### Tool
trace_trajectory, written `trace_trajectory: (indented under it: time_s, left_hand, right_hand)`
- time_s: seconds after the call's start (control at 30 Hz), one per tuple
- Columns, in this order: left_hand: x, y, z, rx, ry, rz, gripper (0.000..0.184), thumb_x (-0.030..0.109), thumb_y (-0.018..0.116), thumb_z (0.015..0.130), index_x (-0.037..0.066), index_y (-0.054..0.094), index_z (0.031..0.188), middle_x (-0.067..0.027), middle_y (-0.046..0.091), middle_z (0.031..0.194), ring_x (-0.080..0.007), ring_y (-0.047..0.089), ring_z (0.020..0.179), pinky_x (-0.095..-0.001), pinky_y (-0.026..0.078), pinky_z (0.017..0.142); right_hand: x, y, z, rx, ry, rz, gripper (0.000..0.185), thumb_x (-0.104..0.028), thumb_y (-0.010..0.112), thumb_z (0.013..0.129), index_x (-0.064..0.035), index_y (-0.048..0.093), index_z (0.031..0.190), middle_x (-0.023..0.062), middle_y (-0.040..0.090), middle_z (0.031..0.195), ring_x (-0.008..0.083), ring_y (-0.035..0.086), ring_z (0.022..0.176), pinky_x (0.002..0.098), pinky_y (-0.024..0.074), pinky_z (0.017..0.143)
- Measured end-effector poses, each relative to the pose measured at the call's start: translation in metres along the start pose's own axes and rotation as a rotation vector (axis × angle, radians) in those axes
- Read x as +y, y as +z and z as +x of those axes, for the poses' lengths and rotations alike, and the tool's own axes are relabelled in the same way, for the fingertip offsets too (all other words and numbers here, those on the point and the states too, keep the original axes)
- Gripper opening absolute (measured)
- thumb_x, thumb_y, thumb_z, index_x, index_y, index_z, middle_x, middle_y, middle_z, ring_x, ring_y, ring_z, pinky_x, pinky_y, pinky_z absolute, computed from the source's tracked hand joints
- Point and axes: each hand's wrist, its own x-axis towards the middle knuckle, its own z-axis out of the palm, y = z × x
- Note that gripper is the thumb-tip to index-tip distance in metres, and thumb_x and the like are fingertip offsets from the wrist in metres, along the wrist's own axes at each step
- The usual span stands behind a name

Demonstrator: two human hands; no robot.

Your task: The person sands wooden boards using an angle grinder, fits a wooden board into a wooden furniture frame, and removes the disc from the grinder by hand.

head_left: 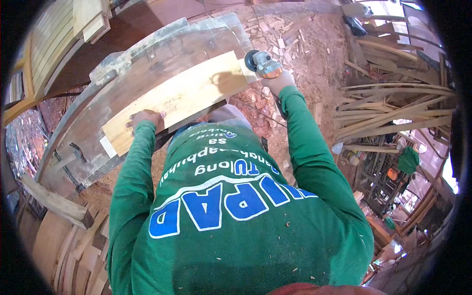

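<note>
A pale wooden board [184,96] lies aslant on a worn workbench [196,46]. My left hand [146,119] rests on the board's near edge toward its left end, fingers on the wood. At the board's right end, my right hand [280,82] is wrapped round an angle grinder [267,65] with an orange and grey body. The grinder's dark disc faces left, beside a small light piece of wood [248,71]. Whether the disc touches the wood I cannot tell. A dark shadow falls on the board near its right end.
A clamp [77,153] sits at the bench's left end. Wood offcuts [282,42] litter the ground beyond the grinder. Long curved strips [393,123] are stacked at the right. More planks [69,246] lie at the lower left, near a thick beam [56,199].
</note>
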Motion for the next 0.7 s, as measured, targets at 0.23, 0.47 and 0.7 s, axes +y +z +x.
trace_trajectory:
  time_s: [0.23,0.47,0.7]
  left_hand:
    - [0.002,-0.007,-0.013,-0.016,-0.02,0.005,0.116,0.063,0.079,0.076,-0.005,0.029,0.155,-0.0273,0.006,0.167,-0.06,0.0,0.149,-0.0714,0.026,0.115]
    - [-0.001,0.001,-0.01,0.083,0.049,0.002,0.115,0.068,0.08,0.071,-0.01,0.043,0.146,-0.0352,0.025,0.159,-0.0536,0.036,0.143,-0.0587,0.015,0.124]
    - [0.003,-0.002,-0.007,0.023,-0.025,-0.019,0.118,0.063,0.081,0.075,-0.008,0.029,0.154,-0.0256,0.009,0.167,-0.0573,0.003,0.15,-0.0714,0.028,0.114]
  right_hand:
    - [0.012,-0.001,0.03,0.011,-0.066,0.038,0.059,-0.047,0.082,0.067,-0.0062,0.073,0.109,0.0161,0.075,0.101,0.0309,0.072,0.096,0.0396,0.0577,0.084]
    - [0.02,0.005,0.013,0.004,0.035,0.085,0.052,-0.039,0.084,0.068,-0.0039,0.073,0.104,0.0168,0.075,0.095,0.0319,0.073,0.09,0.0416,0.0565,0.08]
    - [0.03,0.001,-0.022,-0.005,-0.004,0.003,0.052,-0.04,0.085,0.068,-0.0049,0.073,0.104,0.0172,0.075,0.098,0.0326,0.073,0.092,0.042,0.0571,0.081]
